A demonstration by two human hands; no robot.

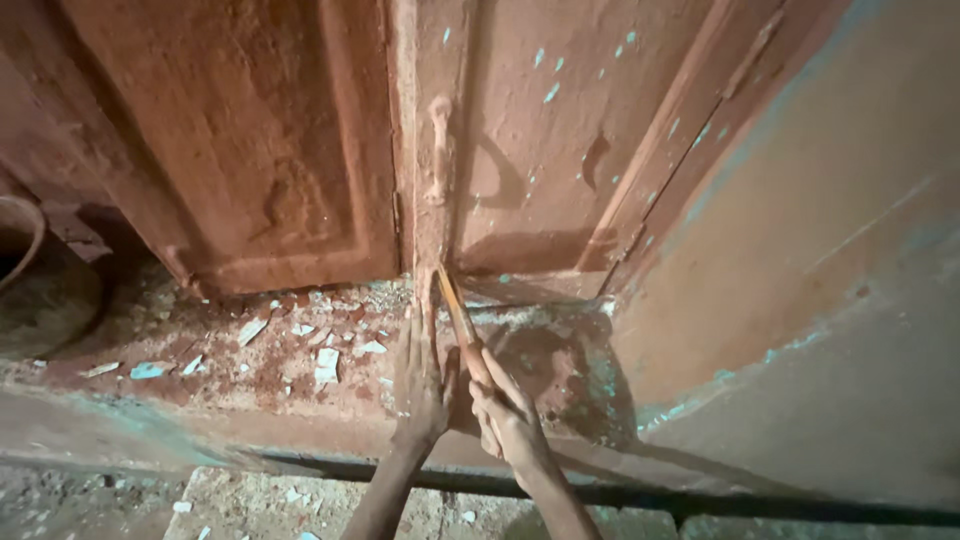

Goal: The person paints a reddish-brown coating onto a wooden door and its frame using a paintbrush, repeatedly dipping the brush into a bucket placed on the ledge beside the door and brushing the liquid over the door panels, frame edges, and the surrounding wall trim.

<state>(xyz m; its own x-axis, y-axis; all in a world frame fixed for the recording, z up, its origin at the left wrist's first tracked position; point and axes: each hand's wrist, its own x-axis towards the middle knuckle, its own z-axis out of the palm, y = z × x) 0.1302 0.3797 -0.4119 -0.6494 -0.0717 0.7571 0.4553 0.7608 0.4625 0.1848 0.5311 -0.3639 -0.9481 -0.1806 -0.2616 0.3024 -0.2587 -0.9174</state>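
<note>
Head view has you low at the foot of a reddish double door (300, 150), and your right hand (505, 415) is wrapped tight round the handle of a thin scraping tool (457, 310), its tip angled up to where the two leaves meet at the bottom. Your left hand (420, 385) lies open, fingers flat on the dusty threshold (200, 345) just beside the tool, with pale paint flakes (327, 365) scattered to its left.

The right hand (505, 415) grips a wooden-handled tool (457, 310) beside the flat left hand (422, 385) at a double door (400, 140).
</note>
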